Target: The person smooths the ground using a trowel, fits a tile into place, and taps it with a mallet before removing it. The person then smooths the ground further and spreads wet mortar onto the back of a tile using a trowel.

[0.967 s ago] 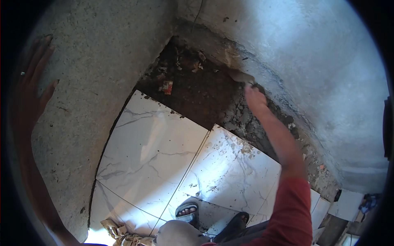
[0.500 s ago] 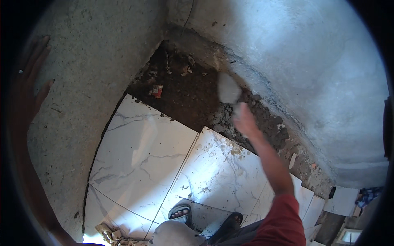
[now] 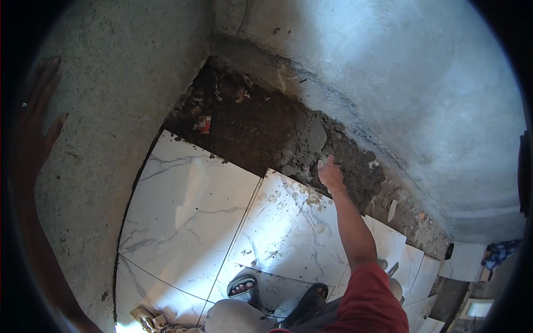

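Note:
My right hand, at the end of a red-sleeved arm, is closed round the handle of a trowel. The trowel's grey blade lies against wet grey mortar along the foot of the right wall. The handle is mostly covered by my fingers. At far left, in shade, my left hand rests with fingers stretched on the rough grey wall; a ring shows on one finger. White marbled floor tiles end just short of the mortar, and the nearest tile carries mortar splashes.
Dark bare soil fills the corner, with a small red packet on it. My sandalled feet stand on the tiles. Crumpled brown material lies at lower left. A blue checked cloth is at far right.
The trowel and my right hand have moved slightly nearer to me, and the blade is no longer blurred. More grey mortar shows around the blade. My left hand stays on the wall.

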A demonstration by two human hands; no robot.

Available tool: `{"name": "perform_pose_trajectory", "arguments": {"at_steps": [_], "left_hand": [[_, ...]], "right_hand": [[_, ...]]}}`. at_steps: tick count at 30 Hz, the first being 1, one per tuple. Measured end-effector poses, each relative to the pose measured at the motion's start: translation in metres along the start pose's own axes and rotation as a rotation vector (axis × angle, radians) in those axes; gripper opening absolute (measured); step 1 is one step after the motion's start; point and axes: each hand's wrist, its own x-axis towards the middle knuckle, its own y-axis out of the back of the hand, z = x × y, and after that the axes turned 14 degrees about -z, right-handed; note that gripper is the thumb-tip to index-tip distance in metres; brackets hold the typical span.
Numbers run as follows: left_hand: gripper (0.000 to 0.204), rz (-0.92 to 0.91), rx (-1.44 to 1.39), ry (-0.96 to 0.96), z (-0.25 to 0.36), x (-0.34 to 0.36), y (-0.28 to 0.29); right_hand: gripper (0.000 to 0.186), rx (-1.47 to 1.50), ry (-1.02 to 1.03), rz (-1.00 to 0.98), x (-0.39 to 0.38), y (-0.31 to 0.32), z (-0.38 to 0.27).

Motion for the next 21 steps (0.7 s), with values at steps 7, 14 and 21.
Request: {"name": "perform_pose_trajectory", "arguments": {"at_steps": [7,14,21], "left_hand": [[0.076,0.018,0.032,-0.036,-0.005,0.001,0.002],[0.078,-0.018,0.064,-0.031,0.000,-0.002,0.007],[0.079,-0.017,0.064,-0.030,0.000,0.006,-0.004]], "right_hand": [[0.051,0.410,0.368,-0.071,-0.009,-0.018,-0.160],[0.052,0.381,0.244,-0.110,0.023,-0.042,-0.109],[0.046,0.547,0.150,0.009,0.027,-0.026,-0.076]]}}
